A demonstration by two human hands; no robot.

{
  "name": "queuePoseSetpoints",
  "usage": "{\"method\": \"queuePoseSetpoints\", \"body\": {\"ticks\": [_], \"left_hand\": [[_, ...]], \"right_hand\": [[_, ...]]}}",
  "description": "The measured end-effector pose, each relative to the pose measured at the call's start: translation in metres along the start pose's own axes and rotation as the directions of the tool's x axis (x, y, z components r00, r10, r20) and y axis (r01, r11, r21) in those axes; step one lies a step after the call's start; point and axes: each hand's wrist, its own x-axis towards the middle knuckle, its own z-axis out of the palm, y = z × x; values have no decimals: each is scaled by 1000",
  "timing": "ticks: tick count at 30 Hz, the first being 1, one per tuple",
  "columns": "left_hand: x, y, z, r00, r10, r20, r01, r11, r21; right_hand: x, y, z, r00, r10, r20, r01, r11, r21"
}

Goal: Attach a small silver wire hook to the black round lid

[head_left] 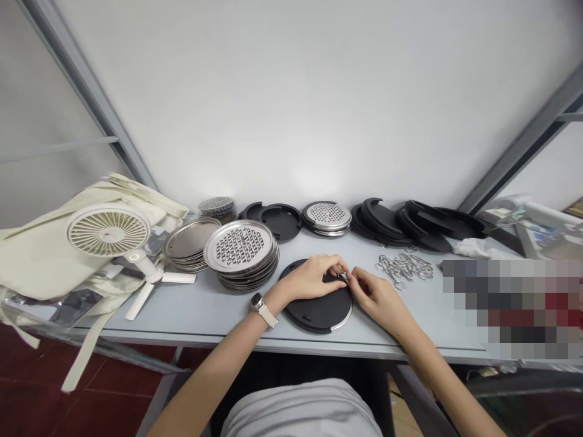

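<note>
A round black plastic holder (314, 309) lies flat on the table in front of me, with a thin strip of silvery metal rim showing at its lower right. My left hand (314, 279), with a watch (263, 308) on the wrist, rests over the holder's upper part, fingers and thumb curled towards its right edge. My right hand (374, 296) comes from the right, thumb and fingers pinched against the left fingertips. What sits between the fingertips is too small to make out. Small metal clips with rings (405, 269) lie in a pile to the right.
A stack of grater discs (243, 247) and a stack of metal plates (194, 240) stand left. Along the wall are black holders (280, 221), a perforated disc (328, 215) and more holders (382, 221). A fan (109, 230) and cream bag (40, 255) occupy the left end.
</note>
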Motion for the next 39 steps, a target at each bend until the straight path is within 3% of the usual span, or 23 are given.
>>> {"method": "queuePoseSetpoints", "body": {"ticks": [3, 11, 22, 39], "left_hand": [[0, 1, 0, 1000, -12, 13, 13, 1000, -15], [-1, -2, 1, 998, 57, -24, -55, 994, 90], [-2, 4, -1, 999, 43, -26, -38, 982, 185], [-2, 4, -2, 999, 31, -42, -24, 987, 159]], "right_hand": [[0, 2, -1, 1000, -1, -13, 2, 1000, 10], [4, 1, -1, 991, -85, 103, 88, 996, -28], [4, 2, 0, 989, -116, 91, 123, 990, -73], [1, 0, 1, 997, -46, 68, 48, 998, -39]]}}
